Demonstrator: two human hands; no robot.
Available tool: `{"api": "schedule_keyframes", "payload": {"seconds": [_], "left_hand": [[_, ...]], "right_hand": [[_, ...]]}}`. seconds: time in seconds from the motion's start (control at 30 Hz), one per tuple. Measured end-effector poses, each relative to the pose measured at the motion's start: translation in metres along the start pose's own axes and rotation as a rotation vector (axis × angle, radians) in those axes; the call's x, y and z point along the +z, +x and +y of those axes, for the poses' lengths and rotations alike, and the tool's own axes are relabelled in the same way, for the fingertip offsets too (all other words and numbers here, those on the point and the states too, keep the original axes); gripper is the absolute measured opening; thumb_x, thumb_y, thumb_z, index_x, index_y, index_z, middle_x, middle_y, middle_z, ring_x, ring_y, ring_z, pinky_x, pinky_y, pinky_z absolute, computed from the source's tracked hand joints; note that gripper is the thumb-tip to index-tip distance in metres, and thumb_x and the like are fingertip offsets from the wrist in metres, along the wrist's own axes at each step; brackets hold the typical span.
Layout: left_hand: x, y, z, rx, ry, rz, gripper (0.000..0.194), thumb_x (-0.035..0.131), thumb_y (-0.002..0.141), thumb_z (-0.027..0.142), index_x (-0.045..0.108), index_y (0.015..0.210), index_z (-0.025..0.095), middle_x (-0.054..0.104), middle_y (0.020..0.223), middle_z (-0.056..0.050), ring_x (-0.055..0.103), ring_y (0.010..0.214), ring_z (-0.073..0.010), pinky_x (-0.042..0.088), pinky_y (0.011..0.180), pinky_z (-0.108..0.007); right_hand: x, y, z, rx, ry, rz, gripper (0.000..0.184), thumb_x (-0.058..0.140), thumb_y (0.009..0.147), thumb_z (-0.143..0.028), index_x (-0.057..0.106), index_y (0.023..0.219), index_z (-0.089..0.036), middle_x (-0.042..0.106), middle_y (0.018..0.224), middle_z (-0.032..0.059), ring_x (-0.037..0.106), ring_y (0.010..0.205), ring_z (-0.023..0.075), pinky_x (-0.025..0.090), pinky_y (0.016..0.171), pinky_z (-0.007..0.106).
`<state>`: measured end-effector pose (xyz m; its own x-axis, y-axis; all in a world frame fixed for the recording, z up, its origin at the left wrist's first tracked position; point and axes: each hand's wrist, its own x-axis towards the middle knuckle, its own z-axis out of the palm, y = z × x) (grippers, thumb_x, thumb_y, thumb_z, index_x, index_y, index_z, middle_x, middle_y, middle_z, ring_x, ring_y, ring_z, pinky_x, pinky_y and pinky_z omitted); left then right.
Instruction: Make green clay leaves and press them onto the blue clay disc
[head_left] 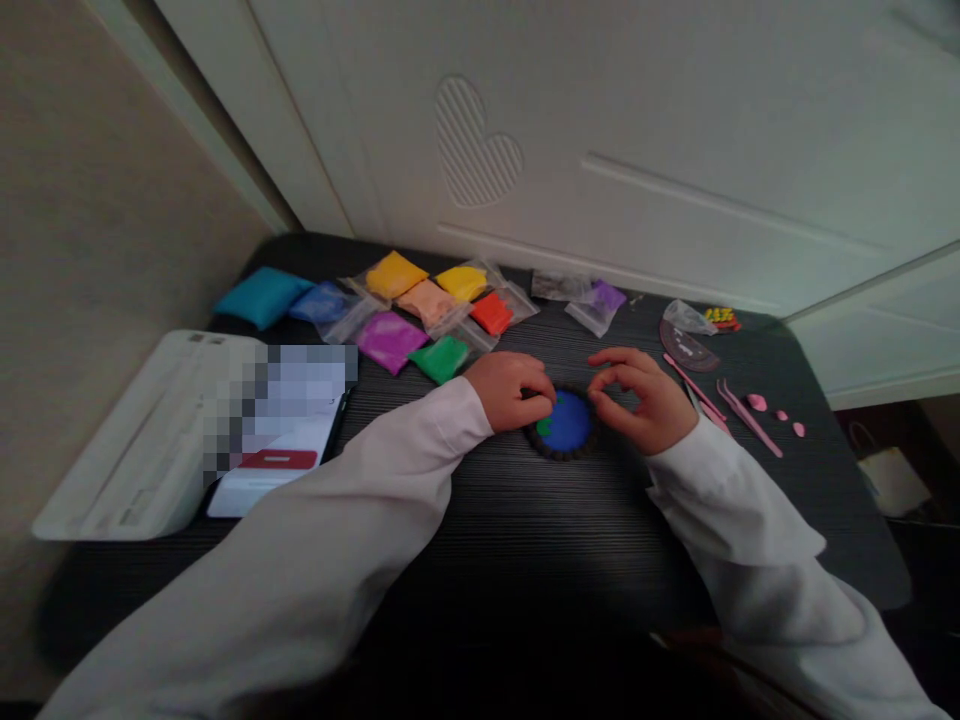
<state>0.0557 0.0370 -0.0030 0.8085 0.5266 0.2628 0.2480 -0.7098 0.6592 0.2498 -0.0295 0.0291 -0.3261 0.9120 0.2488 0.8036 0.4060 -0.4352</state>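
Note:
A round blue clay disc (573,424) with a dark beaded rim lies on the black table, and small green pieces (544,426) sit on its left part. My left hand (516,392) reaches over the left side of the rim. Its fingers are curled together above the green pieces, and whatever they pinch is hidden. At the upper right of the rim is my right hand (642,400), its thumb and index fingertips brought close together. Another finger stretches out above them. Anything between those fingertips is too small to make out.
Behind my hands lie several bags of coloured clay, among them a green bag (441,358) and a purple bag (391,342). A phone (279,460) rests at left on a white box (142,440). Pink tweezers (750,418) and pink clay bits (757,402) are at right.

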Motion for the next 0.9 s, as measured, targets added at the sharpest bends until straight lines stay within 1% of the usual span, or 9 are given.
{"api": "schedule_keyframes", "payload": {"seconds": [0.03, 0.1, 0.2, 0.27, 0.33, 0.47, 0.6, 0.77, 0.9], "left_hand": [[-0.002, 0.000, -0.001, -0.033, -0.096, 0.030, 0.026, 0.043, 0.067, 0.019, 0.067, 0.077, 0.018, 0.057, 0.063, -0.001, 0.052, 0.065, -0.0119, 0.040, 0.064, -0.023], [-0.005, 0.001, 0.000, -0.148, -0.335, 0.165, 0.032, 0.041, 0.063, 0.015, 0.065, 0.086, 0.017, 0.054, 0.064, 0.000, 0.048, 0.064, -0.0114, 0.039, 0.063, -0.024], [-0.007, 0.003, 0.006, -0.277, -0.918, 0.290, 0.047, 0.039, 0.055, 0.010, 0.059, 0.097, 0.017, 0.047, 0.065, 0.001, 0.043, 0.059, -0.0099, 0.035, 0.050, -0.022], [-0.004, 0.003, 0.016, -0.369, -1.242, 0.302, 0.051, 0.040, 0.050, 0.006, 0.057, 0.097, 0.016, 0.049, 0.075, -0.001, 0.045, 0.065, -0.0100, 0.035, 0.049, -0.020], [0.001, 0.000, 0.030, -0.459, -1.392, 0.270, 0.050, 0.042, 0.050, 0.002, 0.056, 0.096, 0.015, 0.052, 0.078, -0.002, 0.048, 0.071, -0.0109, 0.038, 0.052, -0.020], [0.011, -0.007, 0.057, -0.621, -1.439, 0.265, 0.035, 0.053, 0.066, 0.006, 0.054, 0.099, 0.017, 0.057, 0.085, -0.002, 0.054, 0.076, -0.0112, 0.045, 0.068, -0.024], [0.016, -0.016, 0.075, -0.646, -1.411, 0.308, 0.028, 0.059, 0.069, 0.012, 0.057, 0.096, 0.016, 0.060, 0.093, -0.003, 0.057, 0.082, -0.0123, 0.046, 0.074, -0.025], [0.011, -0.027, 0.096, -0.711, -1.397, 0.429, 0.033, 0.060, 0.067, 0.011, 0.058, 0.099, 0.016, 0.062, 0.094, -0.004, 0.058, 0.082, -0.0110, 0.047, 0.074, -0.022], [0.005, -0.035, 0.116, -0.807, -1.432, 0.455, 0.035, 0.058, 0.068, 0.011, 0.058, 0.102, 0.016, 0.060, 0.106, -0.006, 0.057, 0.092, -0.0140, 0.047, 0.078, -0.022]], "right_hand": [[0.001, -0.003, 0.001, 0.040, 0.044, 0.022, 0.005, 0.053, 0.070, -0.019, 0.057, 0.072, -0.019, 0.057, 0.099, 0.0079, 0.053, 0.091, 0.0196, 0.041, 0.078, 0.037], [0.005, -0.009, 0.002, 0.106, 0.140, 0.089, 0.005, 0.053, 0.071, -0.020, 0.057, 0.073, -0.019, 0.057, 0.098, 0.0079, 0.053, 0.090, 0.0192, 0.042, 0.076, 0.036], [0.015, -0.013, -0.002, 0.170, 0.268, 0.242, 0.006, 0.053, 0.073, -0.022, 0.058, 0.075, -0.019, 0.057, 0.094, 0.0078, 0.054, 0.088, 0.0182, 0.044, 0.073, 0.034], [0.018, -0.014, -0.009, 0.176, 0.314, 0.316, 0.008, 0.053, 0.074, -0.022, 0.059, 0.077, -0.019, 0.058, 0.093, 0.0078, 0.054, 0.086, 0.0175, 0.044, 0.071, 0.032], [0.019, -0.014, -0.019, 0.147, 0.329, 0.376, 0.009, 0.054, 0.073, -0.021, 0.060, 0.079, -0.019, 0.058, 0.092, 0.0070, 0.054, 0.086, 0.0168, 0.044, 0.074, 0.033], [0.016, -0.016, -0.039, 0.069, 0.309, 0.442, 0.009, 0.056, 0.072, -0.019, 0.061, 0.079, -0.019, 0.058, 0.089, 0.0055, 0.053, 0.087, 0.0156, 0.043, 0.079, 0.033], [0.014, -0.022, -0.051, 0.016, 0.238, 0.477, 0.010, 0.054, 0.072, -0.017, 0.061, 0.080, -0.017, 0.059, 0.087, 0.0060, 0.053, 0.086, 0.0151, 0.044, 0.076, 0.031], [0.011, -0.035, -0.063, -0.098, 0.043, 0.386, 0.022, 0.052, 0.074, -0.016, 0.060, 0.094, -0.018, 0.062, 0.095, 0.0043, 0.050, 0.087, 0.0184, 0.040, 0.077, 0.037], [0.007, -0.047, -0.070, -0.112, -0.058, 0.334, 0.027, 0.051, 0.075, -0.021, 0.057, 0.101, -0.018, 0.061, 0.101, 0.0031, 0.048, 0.090, 0.0201, 0.038, 0.077, 0.039]]}}
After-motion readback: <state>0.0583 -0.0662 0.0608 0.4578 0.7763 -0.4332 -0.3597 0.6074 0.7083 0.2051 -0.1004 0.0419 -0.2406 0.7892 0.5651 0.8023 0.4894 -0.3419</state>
